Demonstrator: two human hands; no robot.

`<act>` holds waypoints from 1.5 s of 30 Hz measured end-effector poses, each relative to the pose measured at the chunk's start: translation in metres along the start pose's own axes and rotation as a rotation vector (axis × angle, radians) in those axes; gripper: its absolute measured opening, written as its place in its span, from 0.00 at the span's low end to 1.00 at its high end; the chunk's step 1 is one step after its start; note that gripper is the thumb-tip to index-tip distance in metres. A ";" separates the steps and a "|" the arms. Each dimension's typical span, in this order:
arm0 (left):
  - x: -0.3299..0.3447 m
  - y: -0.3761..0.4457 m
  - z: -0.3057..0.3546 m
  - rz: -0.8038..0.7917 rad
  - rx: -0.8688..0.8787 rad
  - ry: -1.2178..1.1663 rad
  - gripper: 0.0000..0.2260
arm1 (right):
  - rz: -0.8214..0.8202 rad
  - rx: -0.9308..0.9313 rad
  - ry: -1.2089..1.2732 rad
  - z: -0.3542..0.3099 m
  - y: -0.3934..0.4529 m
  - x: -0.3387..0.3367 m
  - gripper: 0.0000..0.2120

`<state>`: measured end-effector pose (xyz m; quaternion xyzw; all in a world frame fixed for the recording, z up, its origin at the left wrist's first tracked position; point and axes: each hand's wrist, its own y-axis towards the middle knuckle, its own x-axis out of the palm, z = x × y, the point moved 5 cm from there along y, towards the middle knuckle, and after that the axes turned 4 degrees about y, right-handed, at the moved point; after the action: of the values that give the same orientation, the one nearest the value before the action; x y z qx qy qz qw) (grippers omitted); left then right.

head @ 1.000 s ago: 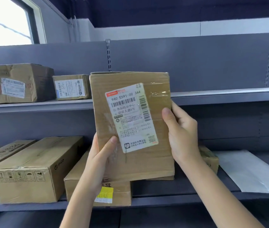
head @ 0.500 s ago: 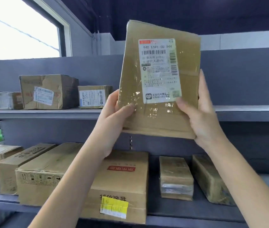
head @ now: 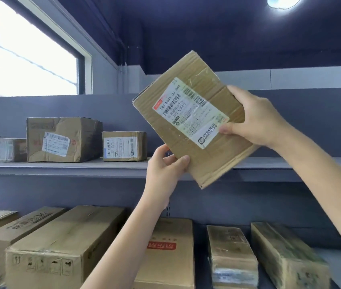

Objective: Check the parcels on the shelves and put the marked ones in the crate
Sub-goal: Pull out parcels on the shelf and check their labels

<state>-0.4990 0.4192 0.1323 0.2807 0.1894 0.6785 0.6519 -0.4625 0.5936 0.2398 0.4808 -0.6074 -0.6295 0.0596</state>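
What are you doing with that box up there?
A person is holding a flat cardboard box up in front of the shelves, tilted, with its label facing them. The left hand grips its bottom corner and the right hand grips its side. More boxes sit on the shelves. No crate is in view.

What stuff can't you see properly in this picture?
- Crate: nowhere in the head view.
- Small print on the held parcel's label: too blurred and small.
- Parcel's back face: turned away.
- Lower-shelf boxes: bottoms cut off by the frame edge, one partly behind the left hand's arm.
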 end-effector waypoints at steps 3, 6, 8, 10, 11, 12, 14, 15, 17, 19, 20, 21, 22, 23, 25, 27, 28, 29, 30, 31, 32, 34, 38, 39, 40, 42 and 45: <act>-0.002 0.005 0.003 0.007 0.025 -0.022 0.14 | -0.021 -0.009 -0.066 0.000 0.020 -0.002 0.36; 0.003 0.018 -0.002 0.043 -0.018 -0.059 0.12 | -0.020 -0.072 -0.086 -0.015 0.040 -0.001 0.37; 0.008 0.026 -0.010 0.046 -0.107 -0.119 0.12 | -0.026 -0.131 -0.148 -0.024 0.050 0.003 0.37; 0.014 0.028 -0.019 -0.009 -0.233 -0.189 0.13 | -0.053 -0.134 -0.223 -0.020 0.055 0.011 0.37; 0.015 0.028 -0.025 -0.039 -0.294 -0.199 0.13 | -0.078 -0.117 -0.245 -0.014 0.056 0.016 0.37; 0.013 0.026 -0.029 -0.060 -0.348 -0.189 0.11 | -0.103 -0.098 -0.259 -0.006 0.056 0.023 0.37; 0.006 0.022 -0.035 -0.100 -0.403 -0.163 0.07 | -0.134 -0.075 -0.282 0.008 0.054 0.035 0.36; 0.001 0.022 -0.035 -0.113 -0.404 -0.161 0.04 | -0.139 -0.074 -0.309 0.012 0.055 0.040 0.36; -0.012 0.023 -0.029 -0.106 -0.368 -0.117 0.03 | -0.159 -0.078 -0.398 0.015 0.057 0.050 0.34; -0.028 0.028 -0.019 -0.040 -0.292 -0.014 0.06 | -0.199 -0.070 -0.423 0.018 0.063 0.057 0.32; -0.036 0.032 -0.014 0.020 -0.241 0.055 0.08 | -0.222 -0.063 -0.419 0.020 0.066 0.059 0.32; -0.045 0.038 -0.009 0.093 -0.181 0.137 0.10 | -0.244 -0.060 -0.428 0.021 0.068 0.061 0.32; -0.054 0.044 -0.004 0.172 -0.109 0.232 0.10 | -0.263 -0.062 -0.449 0.023 0.070 0.063 0.33; -0.062 0.050 0.003 0.246 -0.025 0.342 0.10 | -0.278 -0.062 -0.466 0.026 0.071 0.064 0.34; -0.069 0.062 0.015 0.339 0.142 0.585 0.10 | -0.295 -0.053 -0.466 0.030 0.071 0.064 0.34; -0.065 0.076 0.021 0.315 0.251 0.782 0.16 | -0.299 -0.057 -0.466 0.033 0.070 0.066 0.35; -0.060 0.085 0.020 0.264 0.277 0.877 0.21 | -0.300 -0.069 -0.466 0.036 0.072 0.067 0.35; -0.053 0.093 0.019 0.200 0.299 0.997 0.26 | -0.299 -0.083 -0.462 0.040 0.074 0.069 0.35; -0.045 0.100 0.018 0.137 0.332 1.142 0.31 | -0.299 -0.086 -0.454 0.045 0.077 0.072 0.35; -0.036 0.106 0.016 0.077 0.381 1.281 0.35 | -0.298 -0.085 -0.449 0.050 0.080 0.074 0.36; -0.028 0.111 0.012 0.013 0.429 1.394 0.39 | -0.296 -0.086 -0.458 0.055 0.081 0.076 0.36; -0.015 0.122 0.000 -0.124 0.458 1.521 0.46 | -0.292 -0.083 -0.514 0.066 0.083 0.079 0.39; -0.008 0.140 -0.015 -0.185 0.417 1.535 0.53 | -0.227 0.065 -0.579 0.087 0.081 0.090 0.49; -0.007 0.144 -0.015 -0.175 0.422 1.530 0.54 | -0.214 0.102 -0.568 0.092 0.081 0.096 0.50; -0.005 0.147 -0.016 -0.177 0.425 1.516 0.55 | -0.208 0.127 -0.563 0.097 0.081 0.102 0.51; -0.001 0.154 -0.020 -0.207 0.423 1.477 0.55 | -0.202 0.143 -0.574 0.105 0.084 0.112 0.52; -0.003 0.166 -0.030 -0.216 0.423 1.452 0.56 | -0.175 0.128 -0.618 0.111 0.092 0.120 0.52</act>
<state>-0.6475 0.4070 0.2123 -0.1370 0.7229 0.5743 0.3590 -0.6487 0.5694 0.2294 0.3201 -0.5915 -0.7090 -0.2121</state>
